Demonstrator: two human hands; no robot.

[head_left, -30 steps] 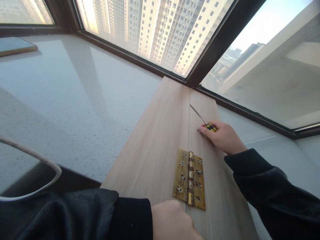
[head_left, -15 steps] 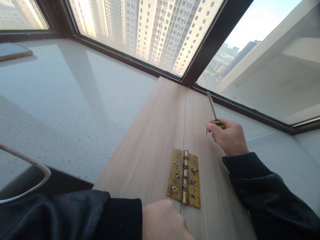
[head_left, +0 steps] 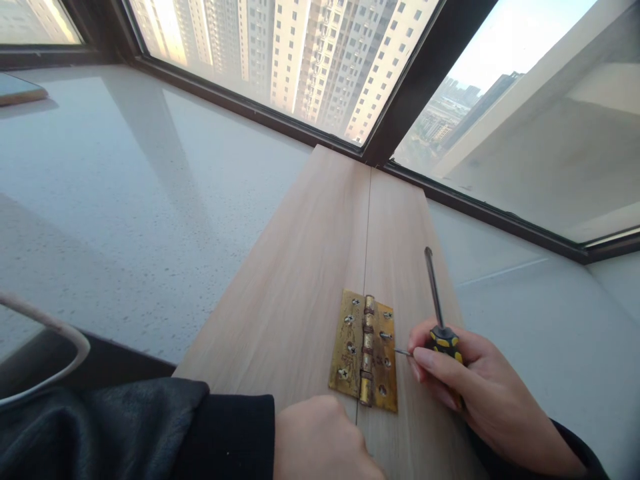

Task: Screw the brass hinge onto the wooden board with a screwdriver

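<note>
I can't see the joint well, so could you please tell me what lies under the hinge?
The hinge lies across the seam between two wood boards. The seam beneath it is covered.

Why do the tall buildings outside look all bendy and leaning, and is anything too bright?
Head view: the wide lens bends the edges, so the towers lean and the window frame slants; the sky at top right is washed out white; the hinge and screwdriver in the right hand look sharp.
</note>
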